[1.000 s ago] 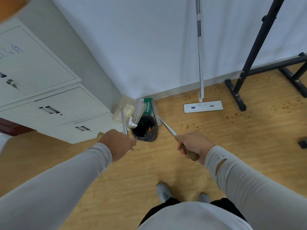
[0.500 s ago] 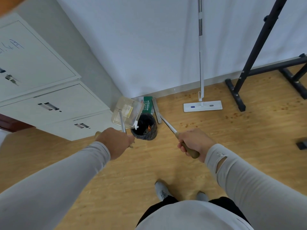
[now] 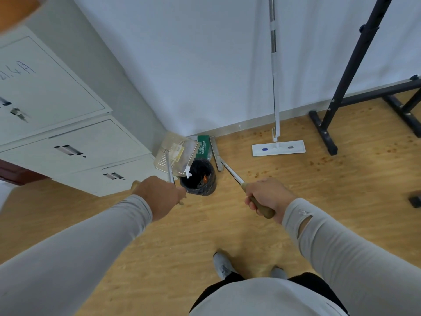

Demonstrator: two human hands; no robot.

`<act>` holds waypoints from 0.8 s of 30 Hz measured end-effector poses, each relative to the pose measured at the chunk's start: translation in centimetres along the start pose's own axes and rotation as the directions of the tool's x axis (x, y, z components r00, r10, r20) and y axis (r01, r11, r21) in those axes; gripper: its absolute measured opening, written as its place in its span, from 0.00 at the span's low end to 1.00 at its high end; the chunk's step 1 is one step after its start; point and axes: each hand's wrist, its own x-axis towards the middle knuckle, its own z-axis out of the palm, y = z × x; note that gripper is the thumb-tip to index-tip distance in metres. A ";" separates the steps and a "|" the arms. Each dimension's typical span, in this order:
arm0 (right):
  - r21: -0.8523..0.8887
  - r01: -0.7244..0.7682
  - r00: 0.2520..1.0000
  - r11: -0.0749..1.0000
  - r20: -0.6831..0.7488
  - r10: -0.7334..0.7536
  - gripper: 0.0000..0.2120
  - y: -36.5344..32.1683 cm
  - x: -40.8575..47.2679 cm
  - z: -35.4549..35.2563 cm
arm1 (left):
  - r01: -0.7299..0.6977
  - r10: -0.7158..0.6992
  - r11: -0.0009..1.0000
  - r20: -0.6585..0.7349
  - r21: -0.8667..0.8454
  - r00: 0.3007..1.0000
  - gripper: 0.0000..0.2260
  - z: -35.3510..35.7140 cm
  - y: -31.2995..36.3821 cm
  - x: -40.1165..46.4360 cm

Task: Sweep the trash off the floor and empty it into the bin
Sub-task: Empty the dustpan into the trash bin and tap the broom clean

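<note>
My left hand (image 3: pixel 159 193) grips the metal handle of a clear plastic dustpan (image 3: pixel 175 153), which is tilted over the left rim of a small black bin (image 3: pixel 200 181). A white scrap of paper (image 3: pixel 188 171) hangs at the dustpan's lip above the bin's opening. Something orange (image 3: pixel 205 178) lies inside the bin. My right hand (image 3: pixel 265 198) holds the wooden grip of a broom, whose metal shaft runs up-left to a narrow grey broom head (image 3: pixel 216 153) on the floor just right of the bin.
White filing cabinets (image 3: pixel 68 142) stand at the left. A green packet (image 3: pixel 203 147) lies against the wall behind the bin. A flat mop (image 3: pixel 278 148) leans on the white wall, and a black metal stand (image 3: pixel 328 133) is at the right. My shoes (image 3: pixel 224 265) are on the wood floor.
The dustpan has lifted and swung left, tilting further over the bin's left rim, and the white scrap has slid to its lip. The broom has barely moved.
</note>
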 end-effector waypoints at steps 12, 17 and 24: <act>-0.012 -0.021 1.000 1.000 -0.019 0.020 0.05 -0.5 -1.0 -0.6 | 0.038 -0.056 0.990 -0.124 -0.139 0.991 0.10 1.8 -1.0 -0.3; -0.046 -0.017 1.000 0.999 -0.017 0.017 0.06 -0.6 -1.3 -0.2 | 0.050 -0.072 0.986 -0.132 -0.158 0.989 0.09 2.2 -1.1 -0.4; -0.034 -0.035 0.999 0.999 -0.036 0.033 0.06 -0.5 -1.6 0.6 | 0.046 -0.069 0.987 -0.147 -0.152 0.987 0.12 1.5 -1.3 -0.5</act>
